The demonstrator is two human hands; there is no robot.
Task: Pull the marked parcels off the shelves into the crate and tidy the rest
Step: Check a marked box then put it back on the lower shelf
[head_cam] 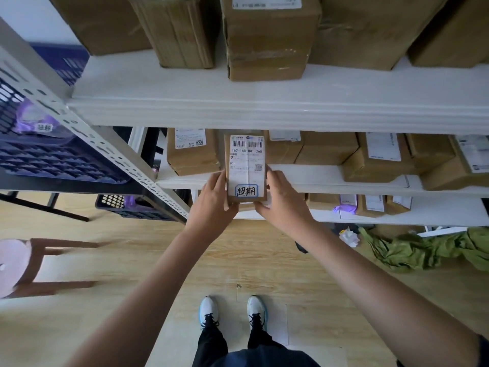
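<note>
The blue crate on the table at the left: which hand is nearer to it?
Left. The left hand grips the marked parcel's left side, on the side towards the blue crate. The right hand holds the parcel's opposite side, farther away.

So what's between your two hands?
In the head view, a marked parcel sits between the left hand and the right hand; both grip its sides.
</note>
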